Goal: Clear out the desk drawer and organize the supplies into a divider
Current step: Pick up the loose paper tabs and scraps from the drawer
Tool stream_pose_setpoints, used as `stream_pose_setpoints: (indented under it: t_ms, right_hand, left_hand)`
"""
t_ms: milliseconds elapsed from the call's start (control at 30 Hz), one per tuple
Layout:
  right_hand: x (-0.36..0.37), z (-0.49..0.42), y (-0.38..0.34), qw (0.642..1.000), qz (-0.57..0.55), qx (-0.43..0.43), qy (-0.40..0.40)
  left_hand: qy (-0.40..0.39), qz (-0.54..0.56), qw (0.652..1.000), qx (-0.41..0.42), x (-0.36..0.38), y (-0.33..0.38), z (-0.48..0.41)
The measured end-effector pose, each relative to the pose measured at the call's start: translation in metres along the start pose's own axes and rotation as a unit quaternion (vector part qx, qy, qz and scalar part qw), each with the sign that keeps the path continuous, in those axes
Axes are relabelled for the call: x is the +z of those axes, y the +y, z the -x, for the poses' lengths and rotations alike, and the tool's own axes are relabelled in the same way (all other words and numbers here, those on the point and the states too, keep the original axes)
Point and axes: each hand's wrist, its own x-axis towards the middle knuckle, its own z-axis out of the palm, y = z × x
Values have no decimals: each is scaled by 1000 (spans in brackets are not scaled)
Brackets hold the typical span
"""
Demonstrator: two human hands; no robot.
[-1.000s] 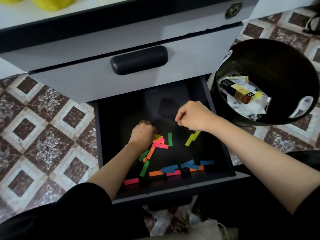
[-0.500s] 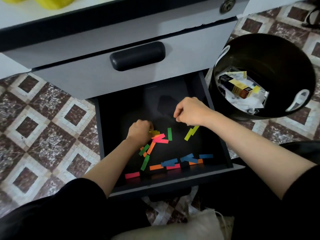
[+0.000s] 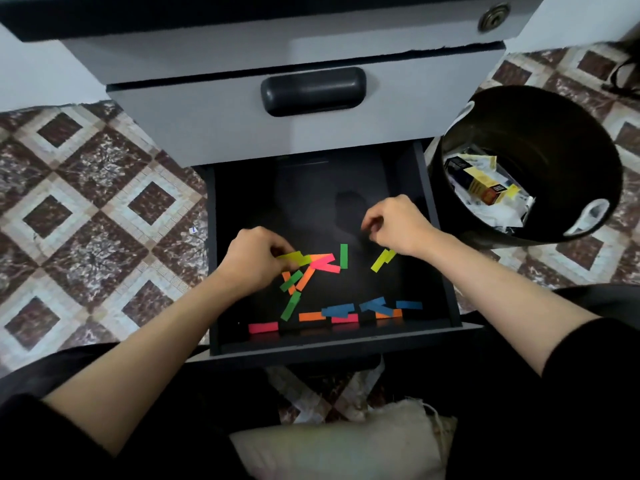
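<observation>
Floor tiles (image 3: 86,202) at far left; then the open drawer (image 3: 212,202), dark inside, with coloured paper strips (image 3: 313,271) scattered over its bottom; we see no divider anywhere in view.

Left grip (image 3: 254,259) has eased back from the heap it covered a second ago; a yellow strip (image 3: 294,258) now shows drawn out at its fingertips, with thumb and fingers curled in a pinch on it. We judge the gathering under way; one strip is taken and most are not yet lifted. A green strip (image 3: 343,255) just right of the heap and the front row (image 3: 346,311) of pink, orange and blue along the near wall lie unmoved.

Right grip (image 3: 394,225) still hovers above a yellow-green pair (image 3: 382,259), fingers curled, thumb close to forefinger; whether it pinches anything we cannot tell.

Bin (image 3: 554,133) stands just beside the drawer at right, holding crumpled paper and a small box (image 3: 485,188).

Hidden: the left palm may cover further strips; the drawer's back runs under the closed drawer above; the right fingertips are lost against the dark bottom.
</observation>
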Motion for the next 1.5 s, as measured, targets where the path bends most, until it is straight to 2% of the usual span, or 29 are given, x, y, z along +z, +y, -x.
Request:
stream_pose_setpoints:
  t_ms: [167,267,533,800,1000,1200,1500]
  right_hand:
    - [22,8,10,989,130,-26,-58]
    - [32,14,14,985,140,-31,-96]
    - [42,12,22,971,225,-18,-79]
    - [49,6,27,972,225,-18,-62]
    - [37,4,27,982,172,32,-68]
    - [35,10,19,966,230,21,-113]
    - [40,9,24,979,170,92,-61]
  left_hand:
    - [14,-12,1000,19,-12,-4,-2]
    - [16,-15,999,45,-16,2,0]
    - [12,-29,994,109,-19,16,-6]
    - [33,-38,993,109,-20,16,-12]
    - [21,-40,993,112,-20,16,-15]
    - [16,-41,993,111,-20,16,-15]
    - [17,-31,994,103,-22,18,-15]
